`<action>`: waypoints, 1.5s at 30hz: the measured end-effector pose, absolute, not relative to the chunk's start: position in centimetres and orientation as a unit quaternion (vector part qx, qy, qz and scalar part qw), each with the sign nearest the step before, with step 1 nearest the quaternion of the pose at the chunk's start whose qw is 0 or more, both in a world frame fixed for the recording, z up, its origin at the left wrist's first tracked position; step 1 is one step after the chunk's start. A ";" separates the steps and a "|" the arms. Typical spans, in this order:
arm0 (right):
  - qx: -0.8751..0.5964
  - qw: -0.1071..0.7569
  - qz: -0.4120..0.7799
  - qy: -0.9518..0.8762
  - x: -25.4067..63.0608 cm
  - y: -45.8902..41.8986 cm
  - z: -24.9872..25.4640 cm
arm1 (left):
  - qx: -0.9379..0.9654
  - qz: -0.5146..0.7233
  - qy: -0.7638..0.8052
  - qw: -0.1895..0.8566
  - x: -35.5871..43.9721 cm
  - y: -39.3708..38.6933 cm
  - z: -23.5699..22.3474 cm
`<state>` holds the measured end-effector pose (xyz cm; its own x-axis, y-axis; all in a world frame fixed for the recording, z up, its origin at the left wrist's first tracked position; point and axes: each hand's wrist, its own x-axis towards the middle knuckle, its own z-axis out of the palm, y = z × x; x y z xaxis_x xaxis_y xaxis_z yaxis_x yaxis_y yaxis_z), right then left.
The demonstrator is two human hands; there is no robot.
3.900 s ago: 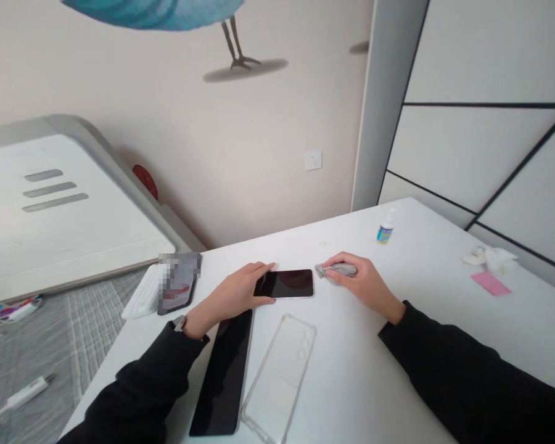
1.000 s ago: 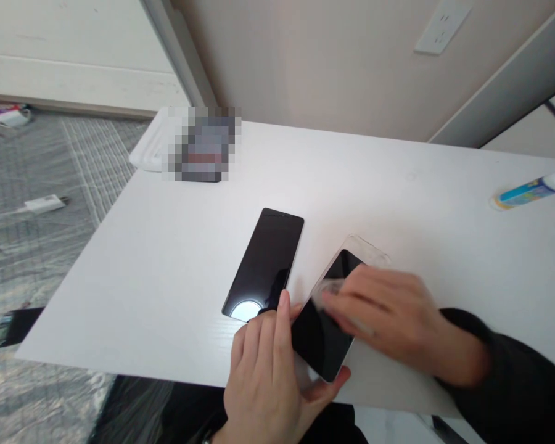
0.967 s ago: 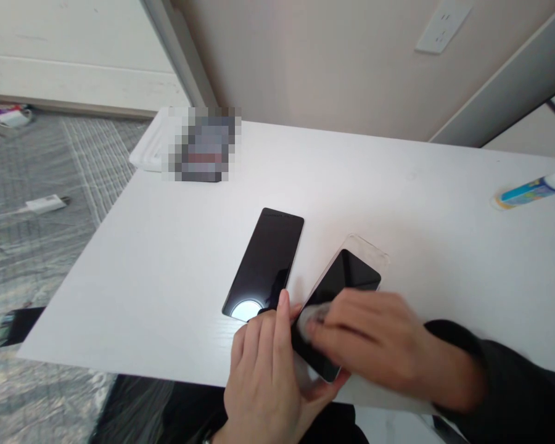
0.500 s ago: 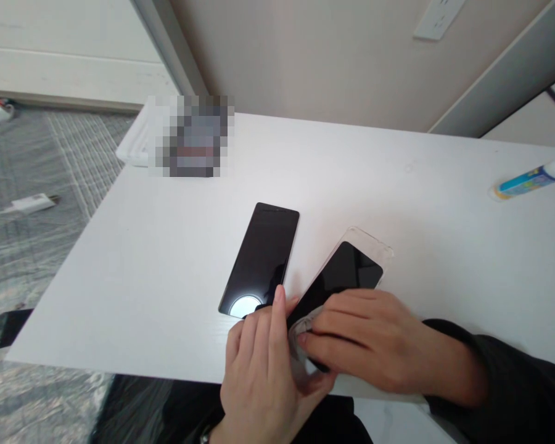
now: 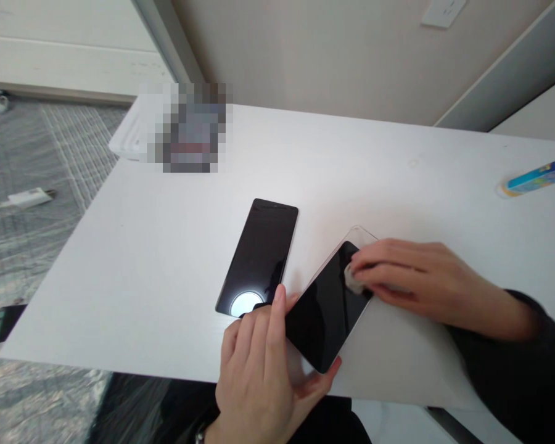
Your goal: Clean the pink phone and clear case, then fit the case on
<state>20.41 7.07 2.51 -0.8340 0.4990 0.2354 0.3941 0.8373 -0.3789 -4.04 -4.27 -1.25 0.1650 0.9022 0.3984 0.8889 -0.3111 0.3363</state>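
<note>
A black-screened phone (image 5: 321, 314) lies slanted on the table, a clear phone case (image 5: 358, 232) showing beyond its far end. My left hand (image 5: 259, 376) grips the phone's near end, thumb at the right edge and fingers along the left. Pinched in my right hand (image 5: 411, 277) is a crumpled whitish wipe (image 5: 352, 279), pressed on the far right part of the screen. Left of these, a second dark phone (image 5: 261, 253) lies flat, a round light reflected at its near end. My left fingertips are close beside it.
The white table (image 5: 143, 265) meets a wall at the back. A blue-and-white tube (image 5: 536, 179) lies at the far right. A blurred-out item (image 5: 192, 132) and a white object (image 5: 129, 132) sit at the back left corner. Patterned fabric (image 5: 50, 246) covers the floor at left.
My right hand has slid the wipe from the near end of the phone up to its far right part, baring the lower screen. My left hand stays in place.
</note>
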 end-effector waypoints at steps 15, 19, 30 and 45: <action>-0.125 0.191 0.203 -0.952 19.5 6.3 2.8 | 0.774 0.274 0.570 0.008 -4.1 -3.9 -1.4; -0.109 0.194 0.234 -0.946 19.0 5.9 2.7 | 0.778 0.280 0.562 0.008 -4.2 -4.1 -1.4; -0.157 0.206 0.199 -0.945 19.1 6.5 2.1 | 0.773 0.284 0.567 0.004 -3.9 -3.9 -1.2; -0.208 0.203 0.139 -0.947 19.2 6.4 2.2 | 0.769 0.294 0.568 -0.007 -4.0 -3.9 -1.4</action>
